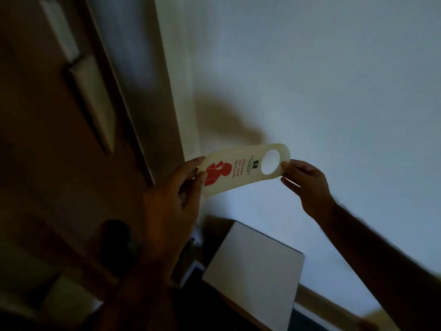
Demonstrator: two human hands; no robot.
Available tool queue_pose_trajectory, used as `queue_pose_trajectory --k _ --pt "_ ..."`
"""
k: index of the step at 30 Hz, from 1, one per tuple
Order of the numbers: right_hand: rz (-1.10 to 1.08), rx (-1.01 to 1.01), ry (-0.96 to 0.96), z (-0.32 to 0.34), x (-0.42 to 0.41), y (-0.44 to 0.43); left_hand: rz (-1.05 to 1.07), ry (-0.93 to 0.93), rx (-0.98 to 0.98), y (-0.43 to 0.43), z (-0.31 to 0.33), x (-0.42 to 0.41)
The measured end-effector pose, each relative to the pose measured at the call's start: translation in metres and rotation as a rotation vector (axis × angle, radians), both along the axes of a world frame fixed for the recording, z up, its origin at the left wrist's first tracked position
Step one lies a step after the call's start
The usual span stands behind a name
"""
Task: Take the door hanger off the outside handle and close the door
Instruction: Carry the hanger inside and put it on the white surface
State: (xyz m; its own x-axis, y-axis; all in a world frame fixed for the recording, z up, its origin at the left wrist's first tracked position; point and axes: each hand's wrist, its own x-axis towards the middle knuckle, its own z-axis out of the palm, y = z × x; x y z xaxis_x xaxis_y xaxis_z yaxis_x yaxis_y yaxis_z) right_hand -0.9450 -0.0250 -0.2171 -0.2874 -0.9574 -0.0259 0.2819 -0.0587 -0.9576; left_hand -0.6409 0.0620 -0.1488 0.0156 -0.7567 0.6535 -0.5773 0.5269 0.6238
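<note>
A cream door hanger (241, 170) with a red figure, red "Please do not disturb" lettering and a round hole is held flat in the air in front of a white wall. My left hand (176, 199) pinches its printed end. My right hand (307, 185) pinches the rim at the hole end with thumb and fingertips. The brown door (47, 139) fills the left side, with a dark blurred handle (117, 244) low down beside my left forearm. The room is dim.
A white door frame (164, 80) runs between the door and the white wall (322, 80). A white box-like object (253, 271) stands on the floor below the hanger, against the wall. A wooden skirting board (334, 304) runs along the wall's base.
</note>
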Motion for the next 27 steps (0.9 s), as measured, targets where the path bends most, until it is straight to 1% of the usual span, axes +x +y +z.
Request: queue_pose_trajectory --k 4,7,9,11,14,16,20,23,27 --pt "-0.154 0.216 0.041 -0.092 -0.035 -0.027 0.025 0.063 0.232 -0.07 -0.099 -0.036" --pt "-0.231 0.38 0.054 -0.175 -0.054 -0.04 0.08 0.142 0.455 -0.108 -0.193 -0.056" --pt "-0.248 0.476 0.062 -0.225 -0.063 -0.04 0.142 0.217 0.596 -0.124 -0.253 -0.061" --pt "-0.258 0.568 0.091 -0.289 -0.074 -0.04 0.2 0.261 0.735 -0.14 -0.324 -0.069" --pt "-0.258 0.671 0.095 -0.365 -0.081 -0.03 0.224 0.323 0.933 -0.146 -0.409 -0.072" --pt "-0.236 0.739 0.1 -0.427 -0.083 -0.025 0.244 0.326 1.067 -0.146 -0.474 -0.078" --pt "-0.106 0.859 0.043 -0.52 -0.082 -0.014 0.31 0.327 1.189 -0.142 -0.576 -0.082" --pt "-0.044 0.898 0.098 -0.58 -0.078 -0.007 0.331 0.281 1.241 -0.142 -0.638 -0.08" --pt "-0.058 0.917 0.219 -0.621 -0.074 -0.003 0.328 0.204 1.273 -0.144 -0.688 -0.077"
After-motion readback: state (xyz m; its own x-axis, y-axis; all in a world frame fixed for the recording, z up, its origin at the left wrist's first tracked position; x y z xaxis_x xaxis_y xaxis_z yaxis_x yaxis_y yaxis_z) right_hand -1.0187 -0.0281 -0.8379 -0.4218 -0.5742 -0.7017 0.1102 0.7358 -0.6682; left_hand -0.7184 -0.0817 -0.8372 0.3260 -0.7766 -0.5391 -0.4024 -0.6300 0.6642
